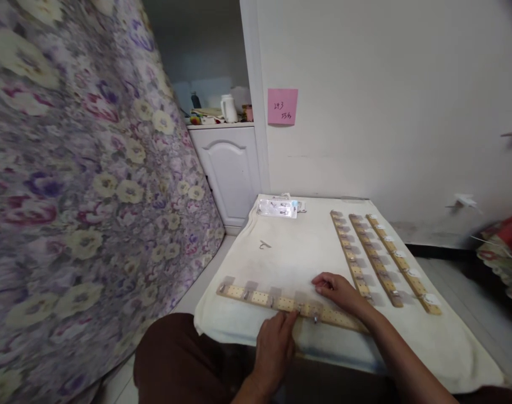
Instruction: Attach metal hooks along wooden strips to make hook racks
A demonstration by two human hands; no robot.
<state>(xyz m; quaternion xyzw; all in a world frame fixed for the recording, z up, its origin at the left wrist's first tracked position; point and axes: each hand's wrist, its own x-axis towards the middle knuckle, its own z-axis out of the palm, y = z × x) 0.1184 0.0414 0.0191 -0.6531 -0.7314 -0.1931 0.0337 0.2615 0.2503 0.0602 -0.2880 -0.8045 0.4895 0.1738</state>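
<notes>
A long wooden strip [260,298] with rows of small holes and clear hooks lies across the near part of a cloth-covered table [306,252]. My left hand [275,342] rests at the strip's near edge, fingers bent, fingertips touching it by a small metal piece. My right hand [338,292] lies on the strip's right part, fingers curled down onto it. Three similar strips [378,261] lie side by side at the table's right.
A clear plastic packet [278,208] of small parts lies at the table's far edge, a small bent hook [264,245] nearer. A floral mattress [71,196] leans at left. A pink note [282,106] sticks on the white wall. A white cabinet [228,168] stands behind.
</notes>
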